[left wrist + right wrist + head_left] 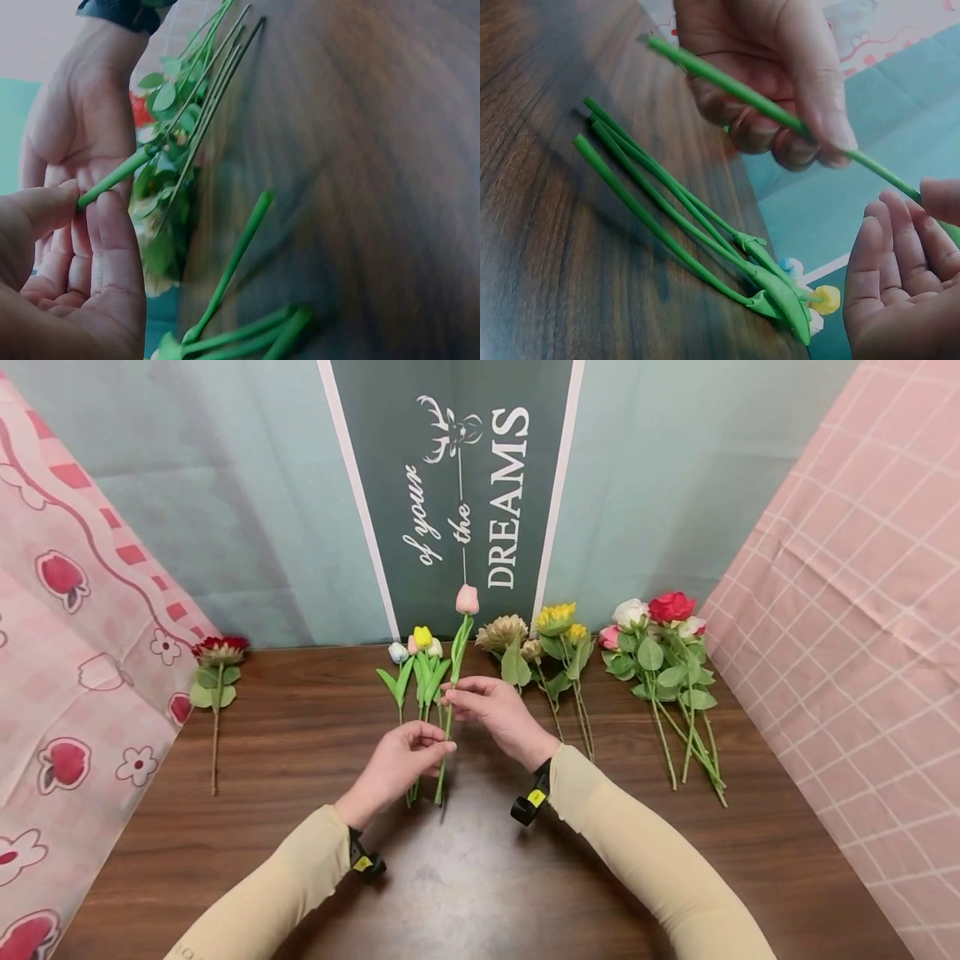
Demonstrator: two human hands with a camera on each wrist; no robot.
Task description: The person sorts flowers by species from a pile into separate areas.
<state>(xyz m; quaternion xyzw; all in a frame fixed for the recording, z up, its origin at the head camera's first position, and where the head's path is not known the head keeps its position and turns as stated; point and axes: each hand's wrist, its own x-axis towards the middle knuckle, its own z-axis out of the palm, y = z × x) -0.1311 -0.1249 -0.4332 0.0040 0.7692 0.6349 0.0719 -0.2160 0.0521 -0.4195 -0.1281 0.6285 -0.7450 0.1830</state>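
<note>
Pink tulip (467, 600): one artificial stem, held upright-tilted above the desk (300, 752), just over the tulip bunch (415, 672) that lies flat near the banner (457, 485). Left hand (397, 768): grip narrow, thumb and fingers pinching the lower stem (735, 90). Right hand (491, 706): grip narrow, fingertips pinching the same stem higher up, below the leaves. Tulip bunch: white, yellow and pale heads, green stems side by side on the desk (four stems countable in the right wrist view). Right of the bunch: sunflowers (555, 627), then roses (660, 635), stems pointing toward the person. Far left of the bunch: a single red flower (219, 652). Risks, as judged: the light two-point pinch could let the stem twist or slip if either hand loosens; the stem's foot hangs near the bunch and could nudge those stems out of line if lowered carelessly. Hard to make out: the left wrist view is blurred and dim, the pink head is out of both wrist views, and the right hand covers the stem where it grips.
</note>
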